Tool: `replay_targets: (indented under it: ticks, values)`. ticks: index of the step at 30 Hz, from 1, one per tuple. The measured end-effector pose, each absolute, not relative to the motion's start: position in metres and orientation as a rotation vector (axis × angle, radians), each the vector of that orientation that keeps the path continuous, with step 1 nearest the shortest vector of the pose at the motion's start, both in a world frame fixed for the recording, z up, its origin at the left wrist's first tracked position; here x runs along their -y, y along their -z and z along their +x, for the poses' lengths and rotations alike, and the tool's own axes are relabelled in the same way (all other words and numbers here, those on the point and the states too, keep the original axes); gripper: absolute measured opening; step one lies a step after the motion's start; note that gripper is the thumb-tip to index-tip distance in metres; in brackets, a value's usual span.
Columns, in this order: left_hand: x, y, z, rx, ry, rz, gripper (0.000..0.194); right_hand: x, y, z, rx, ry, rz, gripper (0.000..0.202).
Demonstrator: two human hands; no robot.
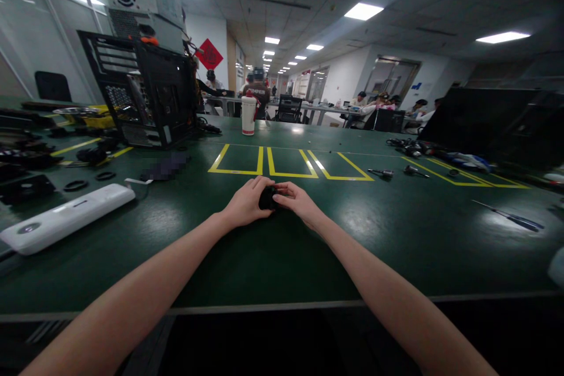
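Nearest, the left hand (249,202) and right hand (299,202) close their fingers around a small, dark, compact object (267,198) above or on the smooth, glossy green counter (264,270); its long axis and facing cannot be told. Beyond lie flat yellow tape outlines (293,175), then a white, cylindrical cup (248,114).

The left hand (247,203) and right hand (300,204) hide most of the small black thing (267,198), so what it is can't be told. The bottom edge cuts off both arms (150,279). A dark thing (165,166) on the table (198,282) is smudged into little squares. The right edge cuts off a blurry white thing (557,265). The people (258,94) far back are too small to see well.
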State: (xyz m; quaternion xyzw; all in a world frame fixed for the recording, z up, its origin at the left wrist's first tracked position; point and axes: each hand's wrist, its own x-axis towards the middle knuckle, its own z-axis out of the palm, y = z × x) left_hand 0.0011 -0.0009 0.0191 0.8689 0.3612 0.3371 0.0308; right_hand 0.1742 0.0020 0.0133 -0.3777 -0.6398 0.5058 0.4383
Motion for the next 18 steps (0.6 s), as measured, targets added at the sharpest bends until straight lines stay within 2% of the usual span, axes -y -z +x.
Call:
replay_targets:
  ticks: [8,13,18]
  values:
    - [0.0029,-0.0204,0.0006,-1.122,-1.021,2.674,0.054,-0.0013,-0.0141,0.1772,1.652,-1.312,-0.874,0.040]
    - [0.0022,-0.0204,0.0009,-1.113,-1.032,2.683,0.056,-0.0001,-0.0144,0.1744,1.624,-1.242,-0.861,0.026]
    - [0.0010,-0.0191,0.0007,-1.098,-1.052,2.693,0.056,-0.0028,-0.0126,0.1721,1.554,-1.288,-0.960,0.032]
